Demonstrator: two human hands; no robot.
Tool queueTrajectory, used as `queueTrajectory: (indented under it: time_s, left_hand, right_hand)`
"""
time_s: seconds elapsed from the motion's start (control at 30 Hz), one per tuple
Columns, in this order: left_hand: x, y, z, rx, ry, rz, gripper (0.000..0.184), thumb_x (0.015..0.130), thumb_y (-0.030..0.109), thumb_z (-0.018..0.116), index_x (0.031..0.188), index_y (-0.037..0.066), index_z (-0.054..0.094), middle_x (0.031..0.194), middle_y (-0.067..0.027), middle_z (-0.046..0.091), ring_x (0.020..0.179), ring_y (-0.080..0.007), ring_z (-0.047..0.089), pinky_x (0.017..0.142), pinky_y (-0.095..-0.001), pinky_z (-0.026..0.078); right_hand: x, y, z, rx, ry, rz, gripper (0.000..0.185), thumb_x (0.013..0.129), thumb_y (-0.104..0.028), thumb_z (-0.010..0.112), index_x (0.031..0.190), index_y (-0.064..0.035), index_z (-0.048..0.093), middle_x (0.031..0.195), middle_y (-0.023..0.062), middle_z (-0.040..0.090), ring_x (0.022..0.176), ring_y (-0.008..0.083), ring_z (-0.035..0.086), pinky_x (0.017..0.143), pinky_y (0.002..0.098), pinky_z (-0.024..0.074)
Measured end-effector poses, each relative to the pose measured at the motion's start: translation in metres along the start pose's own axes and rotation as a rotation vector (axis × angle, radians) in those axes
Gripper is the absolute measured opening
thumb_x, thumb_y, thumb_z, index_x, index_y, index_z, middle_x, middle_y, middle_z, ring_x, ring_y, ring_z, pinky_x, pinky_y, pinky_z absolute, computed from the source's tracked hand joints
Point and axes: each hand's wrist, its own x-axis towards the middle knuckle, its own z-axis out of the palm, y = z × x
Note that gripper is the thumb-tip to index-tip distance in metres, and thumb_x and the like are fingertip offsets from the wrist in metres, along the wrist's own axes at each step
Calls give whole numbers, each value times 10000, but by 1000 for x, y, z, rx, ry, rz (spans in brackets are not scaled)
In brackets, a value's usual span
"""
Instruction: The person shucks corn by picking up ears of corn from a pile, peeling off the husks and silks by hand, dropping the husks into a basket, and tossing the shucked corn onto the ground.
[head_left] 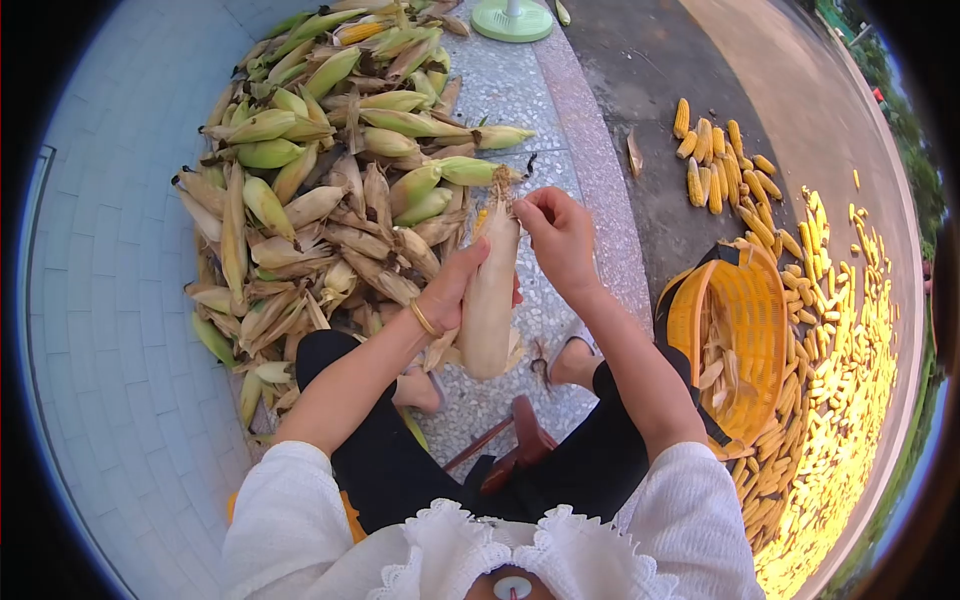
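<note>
An ear of corn (pixel 488 300) in pale husk stands nearly upright between my hands, its tip pointing away from me. Wrapped round its left side is my left hand (pixel 455 285), with a bangle on the wrist. A little yellow kernel shows near the tip. At the top, my right hand (pixel 556 235) pinches the husk edge between thumb and fingers. Beyond and to the left lies a big pile of unhusked corn (pixel 330 180), some ears green and others dry brown.
To the right, an orange plastic basket (pixel 770 340) lies tipped with loose husks (pixel 722 350) inside. Bare yellow cobs (pixel 830 400) spread across the ground beyond it, with a smaller heap (pixel 715 170) farther off. A green round base (pixel 511 20) stands at the top. A tiled wall (pixel 120 250) borders the left.
</note>
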Motion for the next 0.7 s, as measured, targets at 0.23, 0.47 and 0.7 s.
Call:
queueTrajectory:
  time_s: [0.23,0.47,0.7]
  left_hand:
    - [5,26,7,-98,178,101,622,832,601,514,1117,49,548,886,-98,631,823,-258,647,710,-368,544]
    - [12,44,4,-134,186,194,678,815,628,514,1158,43,520,995,-104,615,834,-236,645,714,-355,540]
    - [1,91,-73,-260,394,445,620,817,647,482,940,40,515,796,-142,605,747,-286,615,678,-416,530]
  right_hand:
    - [-4,2,5,-38,-36,-550,128,839,-119,640,825,-4,585,736,6,578,625,60,485,575,233,426]
    - [2,-9,23,584,-246,43,159,912,-194,563,852,-50,533,680,4,529,660,74,500,616,225,418]
    - [-49,-26,17,573,-548,200,193,957,-245,480,887,-65,475,653,-38,406,588,62,358,573,211,323]
